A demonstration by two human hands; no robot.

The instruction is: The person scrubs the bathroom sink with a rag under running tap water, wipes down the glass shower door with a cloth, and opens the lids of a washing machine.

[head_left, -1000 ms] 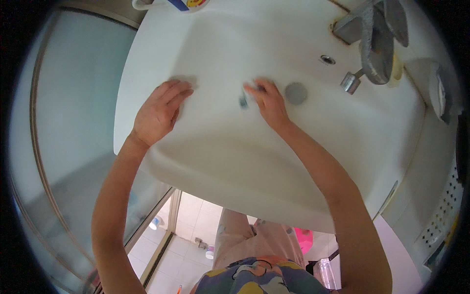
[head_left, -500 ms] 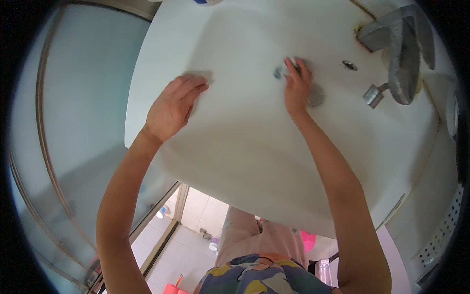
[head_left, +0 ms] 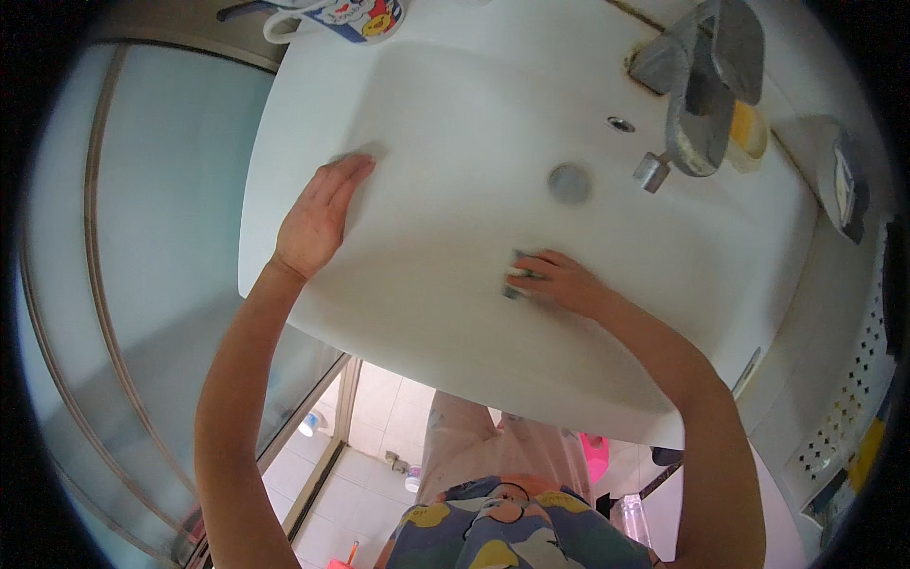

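Note:
A white washbasin (head_left: 427,313) spreads out below me. My right hand (head_left: 559,282) is in the basin's near part, its fingers closed over a small white and grey-green pad (head_left: 512,290) that is pressed to the surface. The fingers cover most of that pad, so its exact kind is hard to make out. My left hand (head_left: 320,216) rests flat on the basin's left side, fingers stretched out together and holding nothing. Beyond my right hand sits the round grey drain stopper (head_left: 570,183).
A grey metal tap (head_left: 697,119) juts over the right side, with yellow soap (head_left: 747,130) behind it. At the far left rim stands a patterned mug (head_left: 355,17). A frosted glass door (head_left: 175,199) borders the left; a white perforated basket (head_left: 839,417) is at the right.
My right hand has moved with the pad from beside the drain stopper toward me. The view has shifted, bringing more of the mug into sight. My left hand stays on the basin's left side.

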